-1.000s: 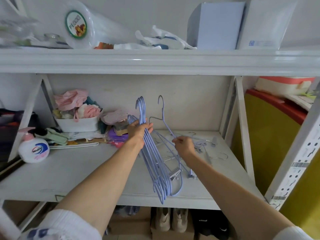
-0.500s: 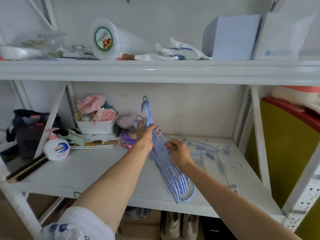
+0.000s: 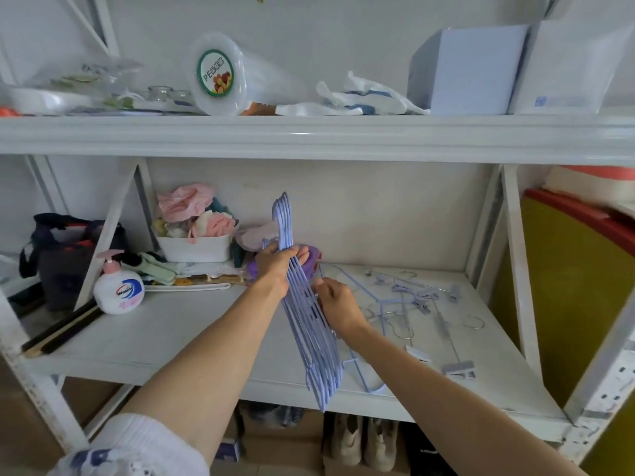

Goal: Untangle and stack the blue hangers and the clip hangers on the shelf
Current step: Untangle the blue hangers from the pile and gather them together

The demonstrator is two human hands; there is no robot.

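My left hand [image 3: 279,263] is raised, fingers curled shut around the bundle of blue hangers [image 3: 307,314] just below their hooks. My right hand [image 3: 338,304] sits nearer and lower, to the right, fingertips pinching the bundle's edge. Both forearms reach forward, bare.

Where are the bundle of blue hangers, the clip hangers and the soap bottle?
bundle of blue hangers [image 3: 302,314], head view, on the shoulder bars below the left hand.
clip hangers [image 3: 417,297], head view, on a blue clip in the pile.
soap bottle [image 3: 118,293], head view, on its label.
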